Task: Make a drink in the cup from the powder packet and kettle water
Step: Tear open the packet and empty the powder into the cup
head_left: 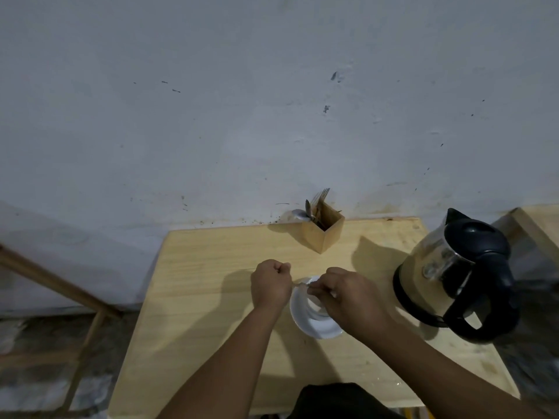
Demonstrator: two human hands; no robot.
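While both hands [272,282] [351,300] pinch the packet [300,285], cup [314,306] sits beneath.

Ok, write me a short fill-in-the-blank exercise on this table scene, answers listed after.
1. Both hands, left hand and right hand, pinch a small packet above the white ____.
2. The cup stands on a white ____.
3. The kettle stands on the person's ____ side of the table.
4. Forks and spoons stand in a wooden ____ near the wall.

Missing words: cup; saucer; right; box
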